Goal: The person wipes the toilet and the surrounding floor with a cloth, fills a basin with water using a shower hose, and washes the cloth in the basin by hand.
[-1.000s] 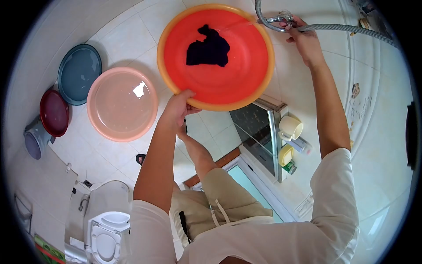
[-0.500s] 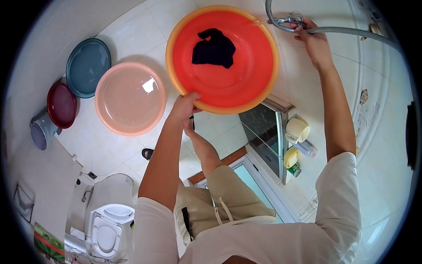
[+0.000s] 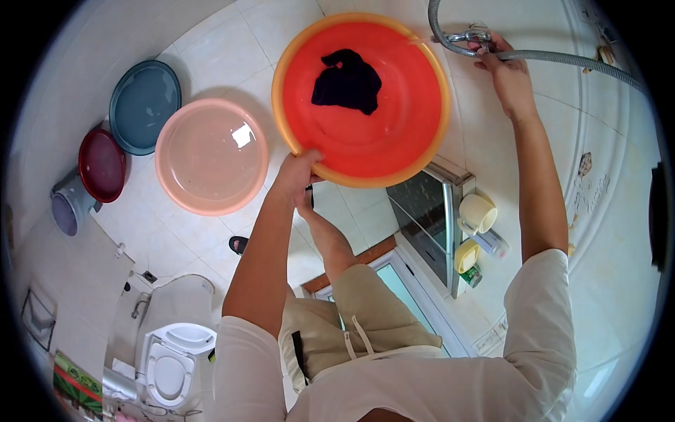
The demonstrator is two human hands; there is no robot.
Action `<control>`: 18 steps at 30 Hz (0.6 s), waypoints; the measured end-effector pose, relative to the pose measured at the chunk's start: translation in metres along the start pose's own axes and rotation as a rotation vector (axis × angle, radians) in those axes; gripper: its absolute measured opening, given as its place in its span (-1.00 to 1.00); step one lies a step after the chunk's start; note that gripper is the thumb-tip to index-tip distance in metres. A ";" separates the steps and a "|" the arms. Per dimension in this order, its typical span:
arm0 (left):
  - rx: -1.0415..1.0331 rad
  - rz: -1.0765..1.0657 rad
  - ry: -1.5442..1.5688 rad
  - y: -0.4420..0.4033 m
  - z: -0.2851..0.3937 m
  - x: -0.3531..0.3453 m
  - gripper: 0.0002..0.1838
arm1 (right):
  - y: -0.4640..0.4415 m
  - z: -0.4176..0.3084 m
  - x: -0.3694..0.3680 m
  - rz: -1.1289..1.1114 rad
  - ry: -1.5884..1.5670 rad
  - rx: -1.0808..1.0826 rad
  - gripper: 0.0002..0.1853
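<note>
My left hand (image 3: 298,173) grips the orange rim of a large red basin (image 3: 415,105) at its near left edge, thumb over the rim. A dark, wet-looking cloth (image 3: 344,86) lies bunched inside the basin. At the upper right, my right hand (image 3: 505,70) is closed around the handle area of a chrome tap (image 3: 460,36) on the wall. The tap's spout points at the basin's far right rim, and a faint thin stream seems to show there. A grey shower hose (image 3: 562,58) loops past the tap and my right fingers.
A pink basin (image 3: 211,200) of clear liquid stands to the left, beside a blue-grey basin (image 3: 144,105), a dark red basin (image 3: 102,165) and a grey bucket (image 3: 67,211). A toilet (image 3: 171,373) is lower left. Cups (image 3: 477,213) and bottles stand by a dark-fronted cabinet (image 3: 425,225).
The whole view has shifted slightly, so everything sits a little lower and to the right. Both hands keep their places on the basin rim and the tap.
</note>
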State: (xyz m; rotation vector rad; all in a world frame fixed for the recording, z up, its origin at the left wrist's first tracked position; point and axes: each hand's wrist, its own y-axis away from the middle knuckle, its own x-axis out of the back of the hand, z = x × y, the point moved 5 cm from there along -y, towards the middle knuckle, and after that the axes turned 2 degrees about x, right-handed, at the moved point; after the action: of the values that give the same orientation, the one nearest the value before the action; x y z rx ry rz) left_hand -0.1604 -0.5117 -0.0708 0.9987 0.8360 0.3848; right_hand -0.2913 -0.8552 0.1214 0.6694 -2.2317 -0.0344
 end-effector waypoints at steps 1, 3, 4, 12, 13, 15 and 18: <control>0.016 0.001 0.019 0.001 0.000 -0.001 -0.53 | 0.000 0.001 0.000 0.002 -0.002 0.000 -0.59; 0.015 0.000 0.017 0.004 0.000 -0.001 -0.53 | 0.001 0.003 0.000 0.016 0.001 -0.026 -0.60; 0.014 -0.001 0.016 0.007 0.002 -0.002 -0.52 | 0.001 0.002 0.000 0.016 0.000 -0.027 -0.60; -0.026 -0.065 0.090 0.007 0.000 -0.008 -0.51 | 0.002 -0.002 -0.001 -0.004 -0.006 -0.026 -0.58; -0.021 -0.061 0.092 0.006 0.001 -0.009 -0.52 | 0.002 -0.003 -0.001 -0.006 -0.006 -0.025 -0.58; -0.025 -0.049 0.086 0.006 0.001 -0.010 -0.52 | 0.003 -0.005 0.000 0.000 -0.018 -0.016 -0.60; -0.027 -0.035 0.075 0.004 0.001 -0.008 -0.52 | 0.005 -0.003 0.000 0.023 -0.032 0.002 -0.61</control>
State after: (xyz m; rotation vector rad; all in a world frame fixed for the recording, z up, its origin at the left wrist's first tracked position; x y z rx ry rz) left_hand -0.1644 -0.5151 -0.0635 0.9481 0.9123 0.4044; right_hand -0.2917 -0.8500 0.1242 0.6487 -2.2701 -0.0322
